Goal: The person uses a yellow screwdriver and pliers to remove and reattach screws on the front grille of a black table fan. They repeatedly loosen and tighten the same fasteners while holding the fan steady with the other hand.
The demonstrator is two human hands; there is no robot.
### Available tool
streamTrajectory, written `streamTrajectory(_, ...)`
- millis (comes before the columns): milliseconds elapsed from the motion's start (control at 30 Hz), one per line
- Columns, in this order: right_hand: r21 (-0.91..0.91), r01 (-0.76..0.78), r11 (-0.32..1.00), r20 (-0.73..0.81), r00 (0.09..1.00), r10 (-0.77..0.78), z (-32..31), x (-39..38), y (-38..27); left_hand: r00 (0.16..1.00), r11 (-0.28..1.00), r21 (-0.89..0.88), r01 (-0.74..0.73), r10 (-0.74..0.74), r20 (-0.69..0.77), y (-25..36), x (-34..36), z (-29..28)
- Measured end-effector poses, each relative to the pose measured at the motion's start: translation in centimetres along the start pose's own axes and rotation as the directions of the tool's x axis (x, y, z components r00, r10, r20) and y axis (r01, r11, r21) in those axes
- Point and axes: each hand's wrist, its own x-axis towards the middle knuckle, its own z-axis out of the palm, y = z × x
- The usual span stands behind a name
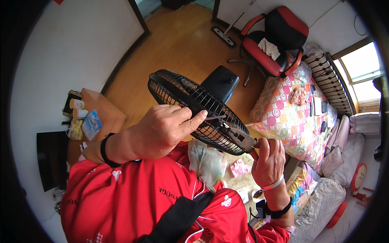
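A black fan head with a round wire guard (172, 89) is tilted in front of me, its motor housing (221, 83) on the far side. My left hand (162, 129) is closed on the near rim of the guard, the thumb stretched along it. Beside the thumb tip, a thin metal strip (215, 118) lies against the wires. My right hand (269, 160) grips a grey metal tool (243, 139) that looks like pliers with a reddish handle. Its jaw end touches or overlaps the guard's rim; exactly what it bites on cannot be made out.
Below the fan is a pale surface with cloths (240, 168) and a cup (257, 195). A brown cabinet (107, 117) with jars and bags stands left. At right are a patterned bed (279, 117) and a red-black chair (267, 48). A flat mop (223, 37) lies behind.
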Motion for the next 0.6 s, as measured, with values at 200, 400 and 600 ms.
streamTrajectory(200, 0.021, -0.016, 1.000, -0.026, 1.000, 0.016, 0.5, -0.1, -0.4, 0.999, 1.000, -0.019, -0.003, 0.002, -0.036, -1.0, -0.3, -0.7)
streamTrajectory(400, 0.026, -0.012, 1.000, -0.003, 1.000, 0.012, 0.3, -0.2, -0.2, 0.999, 0.999, -0.020, -0.049, 0.049, -0.022, -3.4, -0.2, -3.8)
streamTrajectory(600, 0.037, -0.001, 0.999, 0.016, 1.000, 0.000, 0.3, -0.2, -0.3, 0.983, 0.981, 0.074, -0.180, 0.181, -0.016, -4.8, 1.3, -3.8)
